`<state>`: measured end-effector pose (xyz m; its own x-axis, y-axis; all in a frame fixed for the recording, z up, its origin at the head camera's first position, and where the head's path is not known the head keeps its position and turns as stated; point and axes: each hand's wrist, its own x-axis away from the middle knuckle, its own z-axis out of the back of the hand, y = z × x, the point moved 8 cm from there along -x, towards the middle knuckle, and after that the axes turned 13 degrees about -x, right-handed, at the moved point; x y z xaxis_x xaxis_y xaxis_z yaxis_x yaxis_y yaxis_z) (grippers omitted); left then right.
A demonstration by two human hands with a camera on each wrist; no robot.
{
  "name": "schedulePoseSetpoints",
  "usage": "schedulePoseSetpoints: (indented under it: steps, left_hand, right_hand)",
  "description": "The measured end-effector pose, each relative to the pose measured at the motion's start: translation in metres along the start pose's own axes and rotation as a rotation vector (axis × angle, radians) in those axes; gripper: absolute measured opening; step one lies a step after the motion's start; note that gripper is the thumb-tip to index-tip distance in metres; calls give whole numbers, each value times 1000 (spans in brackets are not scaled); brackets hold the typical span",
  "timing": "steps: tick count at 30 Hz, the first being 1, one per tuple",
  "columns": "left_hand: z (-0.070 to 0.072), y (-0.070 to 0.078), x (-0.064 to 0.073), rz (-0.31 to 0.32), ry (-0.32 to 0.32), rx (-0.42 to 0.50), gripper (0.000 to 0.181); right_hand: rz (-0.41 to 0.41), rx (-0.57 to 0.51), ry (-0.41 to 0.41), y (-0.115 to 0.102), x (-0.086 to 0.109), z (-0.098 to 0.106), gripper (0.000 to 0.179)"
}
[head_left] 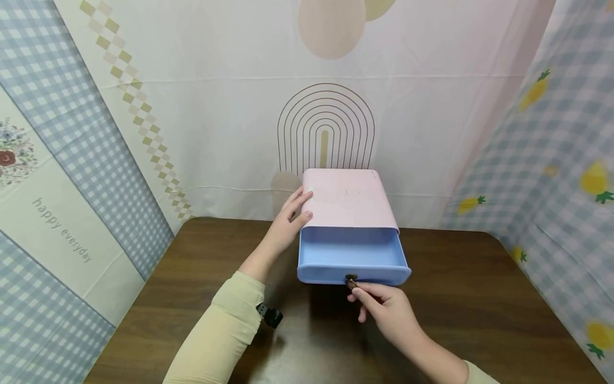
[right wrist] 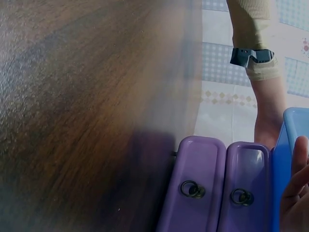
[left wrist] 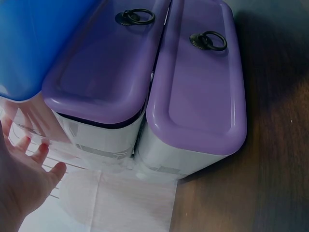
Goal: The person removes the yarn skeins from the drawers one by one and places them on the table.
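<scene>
A small drawer cabinet with a pink top stands against the back cloth. Its top blue drawer is pulled out toward me, and the part of its inside that shows holds nothing. My left hand rests against the cabinet's left side and top edge, fingers extended. At the drawer front, my right hand pinches the dark metal ring pull between thumb and fingers. Beneath the blue drawer, the left wrist view shows two closed purple drawers, the middle drawer and the bottom drawer, each with a ring pull.
The cabinet stands on a dark brown wooden table. A cream patterned cloth hangs behind it, with checked cloths at both sides. A black band with a small box sits on the left wrist.
</scene>
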<state>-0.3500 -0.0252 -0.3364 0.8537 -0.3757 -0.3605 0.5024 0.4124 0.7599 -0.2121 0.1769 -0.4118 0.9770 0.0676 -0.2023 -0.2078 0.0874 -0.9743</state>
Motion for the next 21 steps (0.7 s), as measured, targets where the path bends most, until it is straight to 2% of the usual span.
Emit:
schedulePoseSetpoints:
  steps: [17,21]
  left_hand:
    - [0,1,1,-5,7,0,52]
    - [-1,0,1,-6,3,-2,52]
  right_hand:
    - [14,7,-70,-7,16,-6,20]
    - [39,10,-91,-10,19,-7,19]
